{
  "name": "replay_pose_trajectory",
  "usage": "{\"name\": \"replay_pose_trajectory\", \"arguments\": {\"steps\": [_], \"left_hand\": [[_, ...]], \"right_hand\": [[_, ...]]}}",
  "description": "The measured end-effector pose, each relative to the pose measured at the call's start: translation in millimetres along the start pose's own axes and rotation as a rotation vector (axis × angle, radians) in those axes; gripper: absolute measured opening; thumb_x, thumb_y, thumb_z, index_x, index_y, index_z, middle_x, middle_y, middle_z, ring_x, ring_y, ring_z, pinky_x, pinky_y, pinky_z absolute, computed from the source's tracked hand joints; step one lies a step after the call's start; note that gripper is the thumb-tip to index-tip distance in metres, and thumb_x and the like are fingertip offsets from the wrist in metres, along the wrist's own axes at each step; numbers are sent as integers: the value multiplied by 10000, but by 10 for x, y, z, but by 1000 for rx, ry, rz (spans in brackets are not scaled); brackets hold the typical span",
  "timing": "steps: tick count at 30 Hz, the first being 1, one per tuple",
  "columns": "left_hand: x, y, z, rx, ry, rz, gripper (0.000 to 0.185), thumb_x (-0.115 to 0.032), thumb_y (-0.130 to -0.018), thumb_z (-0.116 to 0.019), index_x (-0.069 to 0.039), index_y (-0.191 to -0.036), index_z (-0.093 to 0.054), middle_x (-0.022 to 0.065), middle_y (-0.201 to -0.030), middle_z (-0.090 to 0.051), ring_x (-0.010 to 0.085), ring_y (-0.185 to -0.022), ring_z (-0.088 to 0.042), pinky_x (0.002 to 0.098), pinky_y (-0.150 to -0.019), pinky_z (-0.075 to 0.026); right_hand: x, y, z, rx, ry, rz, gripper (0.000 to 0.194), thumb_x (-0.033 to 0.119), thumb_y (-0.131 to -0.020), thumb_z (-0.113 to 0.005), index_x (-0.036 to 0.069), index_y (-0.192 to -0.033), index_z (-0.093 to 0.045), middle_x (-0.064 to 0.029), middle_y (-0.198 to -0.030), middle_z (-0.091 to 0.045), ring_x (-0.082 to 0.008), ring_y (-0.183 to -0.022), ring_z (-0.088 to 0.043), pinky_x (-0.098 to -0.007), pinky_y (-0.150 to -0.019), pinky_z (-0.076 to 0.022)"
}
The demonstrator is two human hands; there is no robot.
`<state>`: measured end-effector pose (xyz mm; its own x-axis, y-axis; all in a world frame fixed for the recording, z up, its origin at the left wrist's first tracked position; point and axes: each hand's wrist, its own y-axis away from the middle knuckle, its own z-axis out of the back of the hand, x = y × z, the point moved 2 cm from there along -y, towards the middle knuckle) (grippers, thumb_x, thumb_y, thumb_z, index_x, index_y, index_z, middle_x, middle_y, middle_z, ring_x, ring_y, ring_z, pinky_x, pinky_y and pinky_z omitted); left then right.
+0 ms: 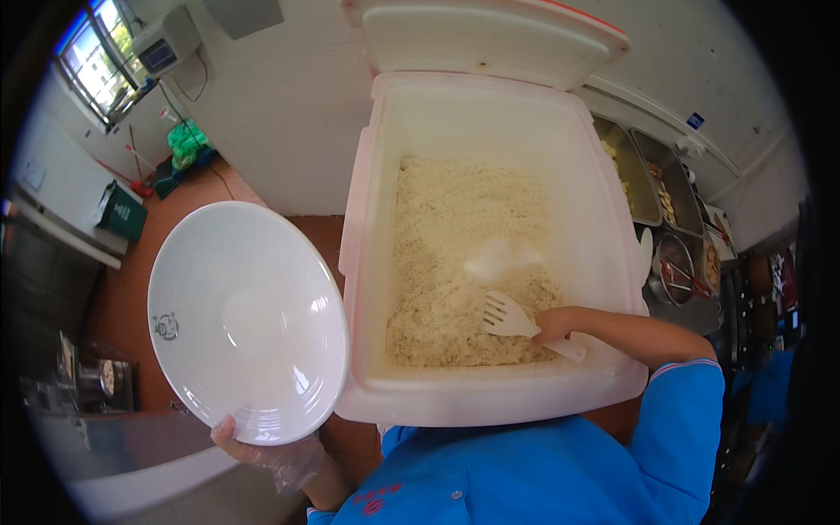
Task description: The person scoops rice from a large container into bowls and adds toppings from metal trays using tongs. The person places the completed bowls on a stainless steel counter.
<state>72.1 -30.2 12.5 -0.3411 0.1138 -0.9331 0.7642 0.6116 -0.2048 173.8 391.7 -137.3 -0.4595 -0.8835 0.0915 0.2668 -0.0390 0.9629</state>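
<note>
My left hand, in a clear plastic glove, grips the lower rim of a large white bowl. The bowl is tilted, its glossy inside facing me, and nothing lies in it. A printed mark sits near its left rim. My right hand holds a white slotted turner by its handle, inside a large whitish plastic bin. Below the turner's slotted head spreads a pale yellow, crumbly, rice-like food. On that food shows a blurred white patch; I cannot tell what it is.
The bin's lid stands raised at the far side. To the right are metal trays of food and a metal pot with red-handled utensils. A dark green waste bin and a green plastic bag are at left.
</note>
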Motion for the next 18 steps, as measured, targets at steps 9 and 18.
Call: {"name": "replay_pose_trajectory", "arguments": {"steps": [9, 18], "left_hand": [[93, 446, -483, 12, 190, 433, 655, -471, -781, -490, -74, -1299, -443, 114, -1220, -511, 262, -1126, -519, 394, -889, -455], [92, 511, -614, 109, 319, 533, 670, -498, -799, -491, -86, -1321, -416, 124, -1246, -496, 263, -1144, -522, 401, -909, -466]], "right_hand": [[76, -192, 1397, -1174, 535, 87, 279, 37, -810, -575, -26, -1076, -521, -162, -707, -633, -296, -619, -647, -395, -526, -518], [597, 521, 415, -551, 483, 478, 246, 65, -875, -549, -49, -1087, -497, -147, -662, -585, -272, -598, -618, -394, -495, -493]]}}
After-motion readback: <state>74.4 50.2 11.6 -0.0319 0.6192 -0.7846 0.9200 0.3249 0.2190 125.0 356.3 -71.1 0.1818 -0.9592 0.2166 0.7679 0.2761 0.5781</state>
